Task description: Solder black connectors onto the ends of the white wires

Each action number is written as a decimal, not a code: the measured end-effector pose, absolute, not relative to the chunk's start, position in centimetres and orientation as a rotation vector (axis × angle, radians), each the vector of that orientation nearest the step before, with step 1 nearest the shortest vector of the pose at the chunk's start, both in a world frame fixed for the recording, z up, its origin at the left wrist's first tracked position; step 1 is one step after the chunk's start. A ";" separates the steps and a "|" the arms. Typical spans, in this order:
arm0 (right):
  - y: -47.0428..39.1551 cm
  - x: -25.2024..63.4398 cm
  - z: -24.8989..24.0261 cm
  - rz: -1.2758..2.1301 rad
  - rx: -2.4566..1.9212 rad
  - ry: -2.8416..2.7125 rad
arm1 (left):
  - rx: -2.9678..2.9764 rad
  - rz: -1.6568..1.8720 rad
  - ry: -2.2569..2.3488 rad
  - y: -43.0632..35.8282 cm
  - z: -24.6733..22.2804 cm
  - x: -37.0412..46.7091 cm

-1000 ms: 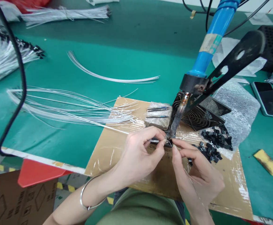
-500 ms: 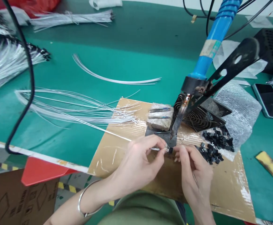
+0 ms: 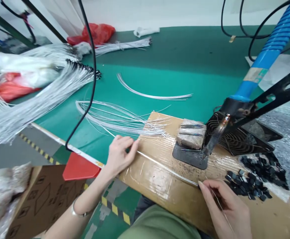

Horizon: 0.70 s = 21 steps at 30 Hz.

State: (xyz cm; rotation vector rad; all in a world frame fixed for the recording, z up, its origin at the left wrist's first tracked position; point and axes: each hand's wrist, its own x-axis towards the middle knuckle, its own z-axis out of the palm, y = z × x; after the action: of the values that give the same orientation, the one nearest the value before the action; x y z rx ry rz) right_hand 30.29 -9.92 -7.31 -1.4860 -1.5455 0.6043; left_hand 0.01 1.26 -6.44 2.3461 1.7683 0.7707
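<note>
Now your left hand (image 3: pixel 122 154) has moved back, gripping the wire (image 3: pixel 167 169). Your right hand (image 3: pixel 228 204) pinches its end, clear of the iron (image 3: pixel 255 73).

Both hands (image 3: pixel 123 154) hold a white wire (image 3: pixel 167 168).

Left hand (image 3: pixel 121 154) has slid away from the right, out to the left edge of the cardboard (image 3: pixel 147 174). Right hand (image 3: pixel 228 202) now lower, off the metal plate (image 3: pixel 191 161), nearer the cardboard's front edge. White wire (image 3: pixel 167 167) now spans the gap between them. My head view has swung left, bringing in a plastic-wrapped bundle (image 3: pixel 4 196).
</note>
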 end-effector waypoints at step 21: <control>-9.7 30.7 -9.4 0.412 -1.236 -1.980 | 2.213 0.898 2.485 -1.0 -10.1 -8.0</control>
State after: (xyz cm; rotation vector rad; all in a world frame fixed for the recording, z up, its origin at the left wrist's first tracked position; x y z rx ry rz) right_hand 30.67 -9.68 -9.45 -1.2356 -1.9799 0.4116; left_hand -7.97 -1.00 -10.13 2.2134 2.4854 0.8980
